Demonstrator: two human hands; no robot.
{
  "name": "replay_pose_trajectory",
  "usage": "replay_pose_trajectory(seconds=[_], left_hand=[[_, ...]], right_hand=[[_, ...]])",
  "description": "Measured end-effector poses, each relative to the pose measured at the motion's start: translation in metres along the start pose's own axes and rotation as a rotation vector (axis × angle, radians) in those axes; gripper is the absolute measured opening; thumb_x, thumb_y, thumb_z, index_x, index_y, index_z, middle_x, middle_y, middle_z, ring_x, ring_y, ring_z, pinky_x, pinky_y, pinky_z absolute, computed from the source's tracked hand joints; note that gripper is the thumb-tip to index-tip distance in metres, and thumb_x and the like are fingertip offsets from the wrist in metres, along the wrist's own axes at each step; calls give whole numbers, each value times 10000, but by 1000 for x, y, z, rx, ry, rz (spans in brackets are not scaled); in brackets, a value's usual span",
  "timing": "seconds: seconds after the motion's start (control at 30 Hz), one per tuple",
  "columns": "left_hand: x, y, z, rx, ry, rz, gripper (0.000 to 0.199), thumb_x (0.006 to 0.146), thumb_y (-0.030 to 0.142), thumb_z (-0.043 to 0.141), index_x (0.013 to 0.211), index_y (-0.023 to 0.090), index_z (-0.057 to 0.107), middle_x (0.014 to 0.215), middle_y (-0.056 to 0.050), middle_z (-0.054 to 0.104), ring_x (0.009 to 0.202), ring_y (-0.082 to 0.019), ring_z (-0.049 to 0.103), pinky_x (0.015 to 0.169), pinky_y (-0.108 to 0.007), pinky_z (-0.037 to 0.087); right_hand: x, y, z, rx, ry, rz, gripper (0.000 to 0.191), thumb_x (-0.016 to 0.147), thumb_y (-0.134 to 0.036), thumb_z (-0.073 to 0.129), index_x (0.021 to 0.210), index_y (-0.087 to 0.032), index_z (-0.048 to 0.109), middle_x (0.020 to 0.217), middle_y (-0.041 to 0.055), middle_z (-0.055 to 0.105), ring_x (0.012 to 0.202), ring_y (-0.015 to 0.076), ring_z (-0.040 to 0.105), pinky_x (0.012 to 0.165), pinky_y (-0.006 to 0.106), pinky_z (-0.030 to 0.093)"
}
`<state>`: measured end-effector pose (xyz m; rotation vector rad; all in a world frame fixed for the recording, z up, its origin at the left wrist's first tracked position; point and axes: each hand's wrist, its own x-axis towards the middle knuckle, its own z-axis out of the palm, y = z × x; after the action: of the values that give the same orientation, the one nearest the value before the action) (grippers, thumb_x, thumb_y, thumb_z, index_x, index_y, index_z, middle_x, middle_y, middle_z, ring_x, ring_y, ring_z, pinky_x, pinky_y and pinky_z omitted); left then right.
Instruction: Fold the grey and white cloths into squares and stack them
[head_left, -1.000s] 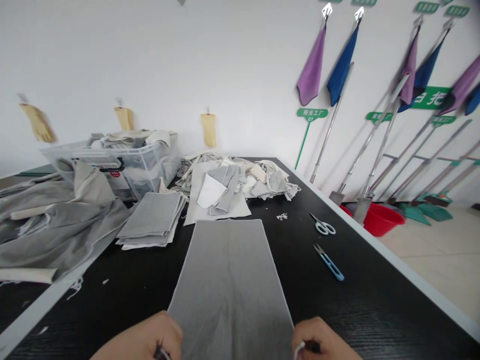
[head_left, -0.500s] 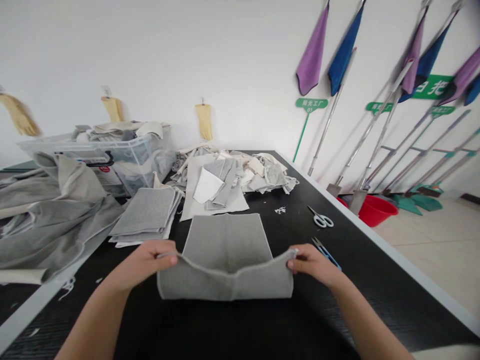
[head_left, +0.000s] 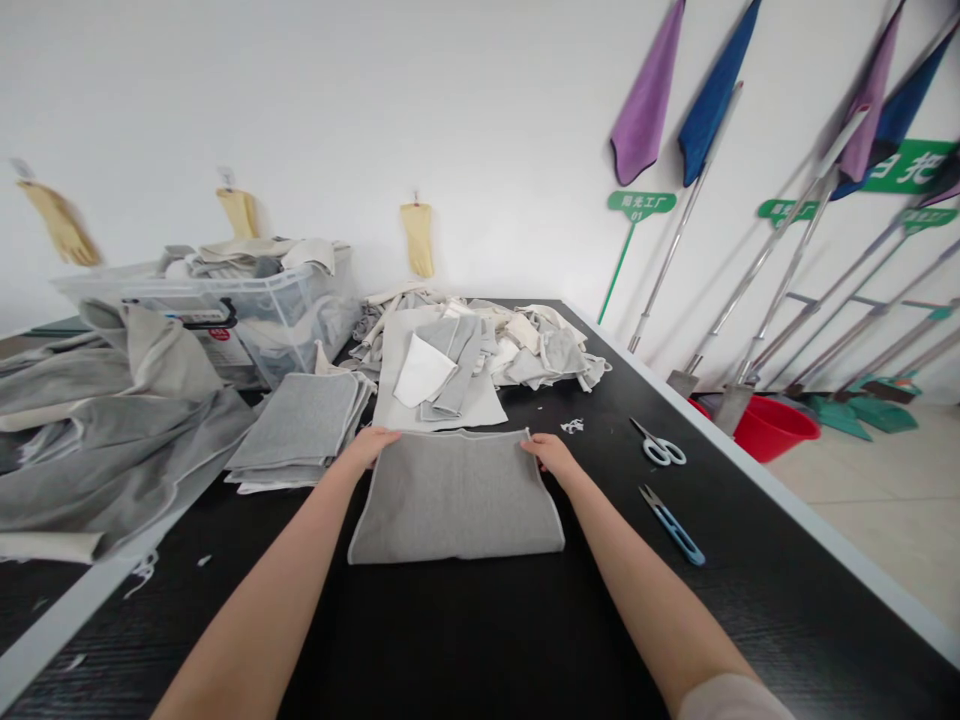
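Observation:
A grey cloth point(head_left: 457, 500) lies folded over on the black table in front of me, its fold toward me. My left hand point(head_left: 373, 446) pinches its far left corner. At the far right corner, my right hand point(head_left: 549, 452) grips the edge between thumb and fingers. Just beyond the cloth, a white sheet point(head_left: 484, 408) carries a small white piece and grey folded pieces point(head_left: 454, 375). To the left sits a stack of folded grey cloths point(head_left: 292, 420).
Scissors point(head_left: 658, 445) and blue thread snips point(head_left: 675, 525) lie on the right of the table point(head_left: 450, 640). Heaped cloth scraps point(head_left: 555, 350) stand at the back. A clear plastic box point(head_left: 285, 310) and loose grey fabric point(head_left: 135, 450) fill the left. A red bucket point(head_left: 772, 425) is beyond the table's edge.
Both hands have carried the cloth's near edge away from me and laid it over the far edge. The cloth is now folded flat.

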<state>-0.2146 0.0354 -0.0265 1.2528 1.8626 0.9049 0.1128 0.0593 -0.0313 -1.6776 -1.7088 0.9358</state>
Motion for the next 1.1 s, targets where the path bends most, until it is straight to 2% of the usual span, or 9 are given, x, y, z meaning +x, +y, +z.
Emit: replay_pose_trajectory(seconds=[0.13,0.33,0.5,0.67,0.87,0.97,1.03,1.1], left_hand=[[9,-23,11,81,-74,-32,202,570,319,529,626,137,596,540,-17,575,500,-140,524,423,-211,354],[20,-34,9,268,10,-4,157,594,298,495,570,155,555,518,-1,548,531,-142,516,441,-205,315],[29,-31,11,440,79,-10,209,595,351,493,506,163,513,555,-28,554,587,-169,529,488,-224,316],[29,-23,17,550,156,-56,254,646,396,427,654,175,551,731,-95,599,712,-222,553,548,-266,348],[13,-14,30,603,215,-108,335,677,457,381,845,213,537,858,-121,588,780,-284,541,565,-334,362],[2,-10,35,625,317,-109,404,695,460,372,1000,217,478,891,-126,569,807,-280,530,581,-342,369],[-4,-9,35,665,406,-65,425,692,462,386,1022,208,472,932,-130,540,854,-280,504,603,-344,373],[-8,-9,35,698,443,-19,398,685,465,399,960,201,514,963,-130,507,894,-286,472,617,-347,375]], right_hand=[[2,9,10,-179,74,45,218,621,-350,501,485,-180,506,480,-33,464,517,105,455,455,194,254],[2,11,11,-338,120,78,207,677,-353,438,574,-206,542,607,-14,546,604,122,495,465,198,251],[4,9,15,-423,137,131,228,696,-382,422,622,-215,559,660,8,576,638,142,522,469,206,266],[5,9,17,-463,148,161,243,702,-416,412,668,-235,570,708,19,590,662,159,535,480,221,286],[1,8,21,-482,155,164,227,707,-422,423,782,-261,563,744,21,595,675,166,537,501,233,304],[-3,7,21,-483,173,146,257,711,-410,424,899,-271,531,778,24,585,686,170,533,506,240,311],[-5,7,19,-491,215,110,314,702,-418,436,974,-277,501,861,35,560,731,179,521,520,248,322],[-8,7,17,-509,262,77,342,679,-437,460,977,-276,506,939,49,521,815,205,490,542,261,332]])
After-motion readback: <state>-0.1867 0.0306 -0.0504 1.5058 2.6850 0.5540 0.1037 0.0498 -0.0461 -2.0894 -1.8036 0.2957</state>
